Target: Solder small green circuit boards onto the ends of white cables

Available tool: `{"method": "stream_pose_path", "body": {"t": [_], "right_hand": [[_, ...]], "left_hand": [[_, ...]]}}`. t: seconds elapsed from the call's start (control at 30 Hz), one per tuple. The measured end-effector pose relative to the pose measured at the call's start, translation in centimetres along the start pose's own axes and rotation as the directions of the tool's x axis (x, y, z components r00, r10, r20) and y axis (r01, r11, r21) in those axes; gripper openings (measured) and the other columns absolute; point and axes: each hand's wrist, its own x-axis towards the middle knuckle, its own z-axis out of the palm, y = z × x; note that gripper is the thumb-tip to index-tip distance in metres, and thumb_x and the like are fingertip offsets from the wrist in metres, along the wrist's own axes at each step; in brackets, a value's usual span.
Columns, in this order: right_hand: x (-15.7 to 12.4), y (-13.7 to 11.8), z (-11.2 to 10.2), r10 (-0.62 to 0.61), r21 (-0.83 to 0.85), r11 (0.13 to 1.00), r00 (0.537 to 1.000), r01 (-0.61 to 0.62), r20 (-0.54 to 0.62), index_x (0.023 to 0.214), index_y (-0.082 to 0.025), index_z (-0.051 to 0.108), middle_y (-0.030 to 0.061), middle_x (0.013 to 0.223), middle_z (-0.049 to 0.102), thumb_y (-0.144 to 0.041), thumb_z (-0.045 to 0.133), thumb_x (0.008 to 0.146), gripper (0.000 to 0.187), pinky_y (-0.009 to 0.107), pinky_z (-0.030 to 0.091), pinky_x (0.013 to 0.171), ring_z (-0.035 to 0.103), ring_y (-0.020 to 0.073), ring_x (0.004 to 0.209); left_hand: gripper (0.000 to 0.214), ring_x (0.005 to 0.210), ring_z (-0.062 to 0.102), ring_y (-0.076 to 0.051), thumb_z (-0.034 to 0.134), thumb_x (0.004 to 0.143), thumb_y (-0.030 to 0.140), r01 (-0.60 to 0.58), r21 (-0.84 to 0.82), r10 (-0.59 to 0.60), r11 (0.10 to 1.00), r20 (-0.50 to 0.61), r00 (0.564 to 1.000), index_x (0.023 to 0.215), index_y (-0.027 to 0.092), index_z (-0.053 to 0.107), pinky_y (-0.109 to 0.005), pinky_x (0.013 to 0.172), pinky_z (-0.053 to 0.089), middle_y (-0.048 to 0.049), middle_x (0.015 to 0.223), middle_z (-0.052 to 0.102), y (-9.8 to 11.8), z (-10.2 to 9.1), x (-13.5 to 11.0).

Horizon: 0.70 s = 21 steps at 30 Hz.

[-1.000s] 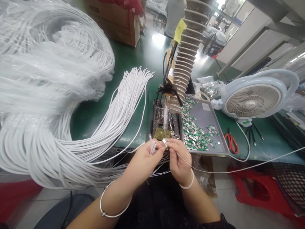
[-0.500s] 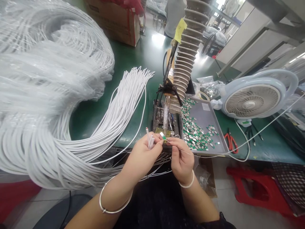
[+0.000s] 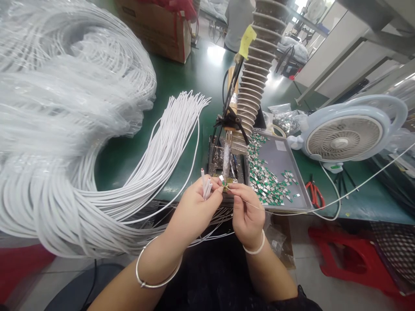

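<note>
My left hand (image 3: 201,209) is closed around the ends of several white cables (image 3: 206,189). Between its thumb and forefinger is a small connector board (image 3: 221,178), with a metal end and a green part. Facing it, my right hand (image 3: 249,214) pinches a thin solder wire (image 3: 369,180), which trails off to the right. The wire's near end meets the board close to my left fingertips; exact contact is too small to make out. Just above both hands, a soldering iron (image 3: 226,157) points downward, strapped upright on a stand.
A grey tray (image 3: 300,183) of green-and-silver connector boards stands right of the iron. Red-handled pliers (image 3: 314,196) and a fan (image 3: 343,136) lie beyond it. A large bundle of white cables (image 3: 162,151) covers the left side. A ribbed extraction hose (image 3: 256,73) hangs behind the iron.
The connector board has shifted slightly up and tilted, so less of its green part shows. Both hands are almost where they were, with their grips unchanged.
</note>
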Motion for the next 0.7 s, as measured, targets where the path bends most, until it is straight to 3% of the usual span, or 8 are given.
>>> {"method": "stream_pose_path", "body": {"t": [0.37, 0.7], "right_hand": [[0.39, -0.33, -0.08, -0.034, -0.026, 0.999, 0.999, 0.034, -0.002, 0.102, -0.018, 0.059, 0.0084, 0.096, 0.065, -0.002, 0.047, 0.083, 0.028, 0.035, 0.054, 0.080, 0.062, 0.0170, 0.094], [0.05, -0.40, -0.15, -0.005, -0.023, 1.000, 1.000, 0.005, 0.022, 0.099, -0.019, 0.059, 0.0086, 0.094, 0.065, -0.006, 0.047, 0.083, 0.024, 0.037, 0.054, 0.079, 0.063, 0.0182, 0.092]], "left_hand": [[0.013, 0.078, 0.053, -0.011, 0.051, 0.079, 0.020, -0.012, 0.026, 0.012, 1.000, -0.008, 1.000, 0.066, 0.020, 0.048, -0.023, 0.075, 0.041, 0.0023, 0.083, 0.056, 0.86, 0.01, -0.30], [0.015, 0.077, 0.054, -0.014, 0.052, 0.080, 0.022, -0.018, 0.052, 0.018, 0.998, -0.007, 1.000, 0.065, 0.020, 0.049, -0.025, 0.072, 0.041, 0.0017, 0.079, 0.055, 0.33, -0.31, -0.39]]}}
